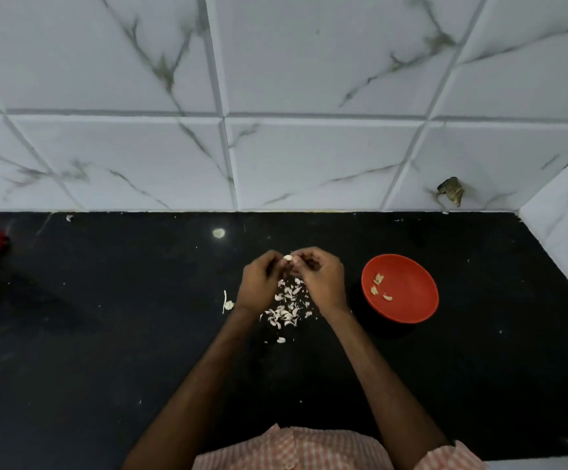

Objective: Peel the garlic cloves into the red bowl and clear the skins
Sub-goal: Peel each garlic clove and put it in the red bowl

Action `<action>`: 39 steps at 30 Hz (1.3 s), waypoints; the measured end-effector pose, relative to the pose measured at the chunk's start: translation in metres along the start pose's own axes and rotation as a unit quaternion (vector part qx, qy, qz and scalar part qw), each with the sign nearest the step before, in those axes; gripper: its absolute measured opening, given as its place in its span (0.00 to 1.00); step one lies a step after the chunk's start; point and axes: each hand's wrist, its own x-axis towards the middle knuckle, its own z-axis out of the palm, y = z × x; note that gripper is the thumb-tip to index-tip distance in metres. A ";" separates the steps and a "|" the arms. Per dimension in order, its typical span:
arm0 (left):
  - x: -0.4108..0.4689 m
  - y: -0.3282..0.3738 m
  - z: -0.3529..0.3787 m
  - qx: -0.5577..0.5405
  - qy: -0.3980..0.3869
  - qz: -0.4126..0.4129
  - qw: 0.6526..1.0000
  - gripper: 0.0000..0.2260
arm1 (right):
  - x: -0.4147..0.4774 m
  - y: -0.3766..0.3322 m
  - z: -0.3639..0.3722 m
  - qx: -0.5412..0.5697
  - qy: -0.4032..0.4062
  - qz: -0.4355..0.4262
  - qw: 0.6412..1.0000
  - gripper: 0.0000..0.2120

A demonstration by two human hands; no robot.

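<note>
Pale garlic clove [287,257] in both grips, left hand [258,283] and right hand [321,279], mid-peel above loose white skins [287,308]; next likely drop into round red plastic bowl [411,300].

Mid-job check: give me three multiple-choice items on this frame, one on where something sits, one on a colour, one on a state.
1. Relative to the left hand and right hand, the red bowl sits:
A) on the person's right
B) on the person's left
C) between them

2. The counter is:
A) white
B) black
C) brown

3. The garlic clove is:
A) in the bowl
B) lying on the counter
C) pinched by both hands

Answers:
1 A, the bowl stands on the counter beyond the right hand.
2 B, the surface is dark under the pale skins.
3 C, fingertips of both hands hold it above the skins.
</note>
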 end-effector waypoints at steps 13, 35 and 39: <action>0.046 0.062 -0.040 -0.214 -0.002 -0.051 0.976 0.13 | 0.048 -0.088 0.027 0.112 -0.007 0.088 0.990 0.09; 0.043 0.075 -0.032 -0.316 -0.013 -0.242 0.917 0.19 | 0.050 -0.058 0.016 -0.027 -0.020 -0.121 0.992 0.04; 0.042 0.072 -0.030 -0.342 -0.002 -0.234 0.910 0.17 | 0.052 -0.058 0.020 -0.027 -0.019 -0.127 0.991 0.05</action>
